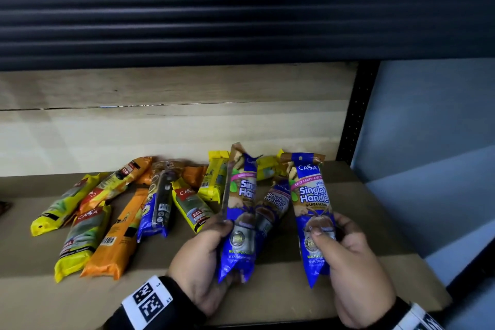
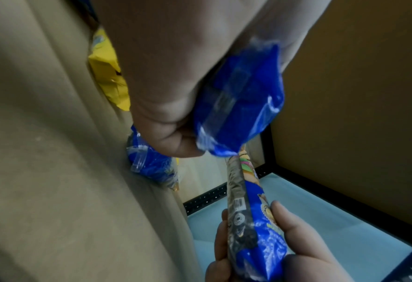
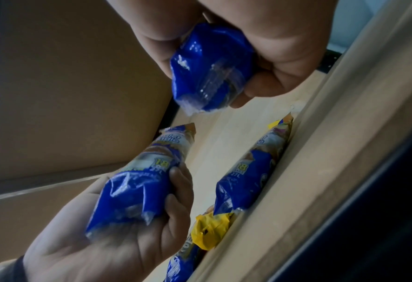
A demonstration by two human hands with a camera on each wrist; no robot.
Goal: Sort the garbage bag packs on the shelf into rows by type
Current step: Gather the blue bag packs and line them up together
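Note:
Both hands hold blue "Singlet Handle" garbage bag packs upright above the cardboard-lined shelf (image 1: pixel 281 300). My left hand (image 1: pixel 214 236) grips the lower half of one blue pack (image 1: pixel 242 206), seen end-on in the left wrist view (image 2: pixel 238 101). My right hand (image 1: pixel 332 230) grips a second blue pack (image 1: pixel 312 203), seen end-on in the right wrist view (image 3: pixel 209 70). A third blue pack (image 1: pixel 273 203) lies on the shelf between them. A fourth blue pack (image 1: pixel 156 211) lies back side up further left.
Yellow packs (image 1: pixel 64 203) and orange packs (image 1: pixel 117 236) lie scattered over the shelf's left and middle, with more yellow ones (image 1: pixel 214 177) at the back wall. A black upright post (image 1: pixel 356 115) bounds the shelf at the right. Bare cardboard shows near the front edge.

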